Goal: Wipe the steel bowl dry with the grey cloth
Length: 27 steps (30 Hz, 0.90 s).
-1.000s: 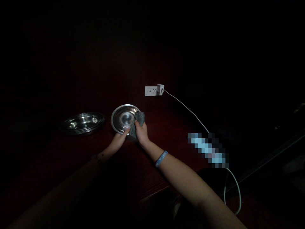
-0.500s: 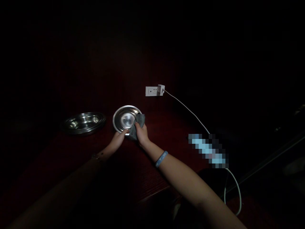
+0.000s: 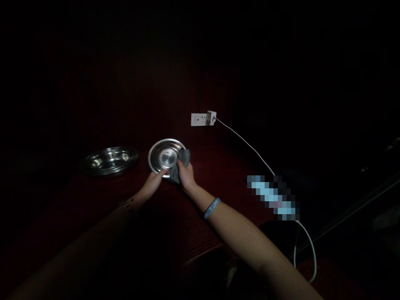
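A shiny metal bowl (image 3: 168, 157) is tilted toward me above the dark red table. My left hand (image 3: 153, 182) is closed on its lower rim, thumb on the inside and the other fingers hidden beneath. At the bowl's right side my right hand (image 3: 186, 176) grips a grey cloth (image 3: 184, 157), which is folded over the rim. The fingers of that hand are mostly out of sight behind the cloth and bowl. To the left, a stack of similar metal bowls (image 3: 111, 161) rests on the table.
A white wall socket (image 3: 198, 120) holds a plugged-in charger (image 3: 211, 116). Its white cable (image 3: 243, 139) runs down to a pixelated bright object (image 3: 271, 196) at the right. The table's front edge (image 3: 203, 253) shows faintly; the surroundings are very dark.
Hardly anything differs. The left hand's thumb and wrist have shifted very slightly on the bowl; the cloth and right hand look the same.
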Each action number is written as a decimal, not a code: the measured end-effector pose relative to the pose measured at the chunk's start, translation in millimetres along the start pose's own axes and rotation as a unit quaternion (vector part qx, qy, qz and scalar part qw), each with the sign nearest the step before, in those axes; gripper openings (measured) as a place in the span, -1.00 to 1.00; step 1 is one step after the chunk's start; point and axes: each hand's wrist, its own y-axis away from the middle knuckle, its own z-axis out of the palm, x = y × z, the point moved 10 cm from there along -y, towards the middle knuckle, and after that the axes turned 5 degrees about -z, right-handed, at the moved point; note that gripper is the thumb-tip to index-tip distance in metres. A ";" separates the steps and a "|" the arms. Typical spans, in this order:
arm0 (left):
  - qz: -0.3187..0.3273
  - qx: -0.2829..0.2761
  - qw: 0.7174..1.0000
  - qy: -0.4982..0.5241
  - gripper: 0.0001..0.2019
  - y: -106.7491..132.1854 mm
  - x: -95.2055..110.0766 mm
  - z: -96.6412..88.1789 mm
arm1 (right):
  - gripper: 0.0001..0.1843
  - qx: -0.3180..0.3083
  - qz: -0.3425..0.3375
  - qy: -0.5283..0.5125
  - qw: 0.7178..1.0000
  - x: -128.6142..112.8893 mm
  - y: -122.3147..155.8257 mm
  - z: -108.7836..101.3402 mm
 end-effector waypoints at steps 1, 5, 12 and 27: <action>-0.004 0.002 1.000 0.001 -0.61 0.1 -0.7 -1.0 | -0.78 0.001 0.003 0.001 1.000 0.1 0.1 0.0; -0.011 0.005 1.000 0.006 -0.63 0.7 0.4 -4.3 | -0.78 0.005 0.011 -0.001 1.000 0.6 0.4 -0.2; -0.014 0.008 1.000 -0.002 -0.65 4.3 4.4 -2.8 | -0.81 0.008 0.016 -0.014 1.000 4.9 -1.3 -1.7; -0.019 0.021 0.999 0.013 -0.63 5.4 6.1 -5.2 | -0.81 0.006 0.038 -0.011 0.999 8.0 -0.2 -1.7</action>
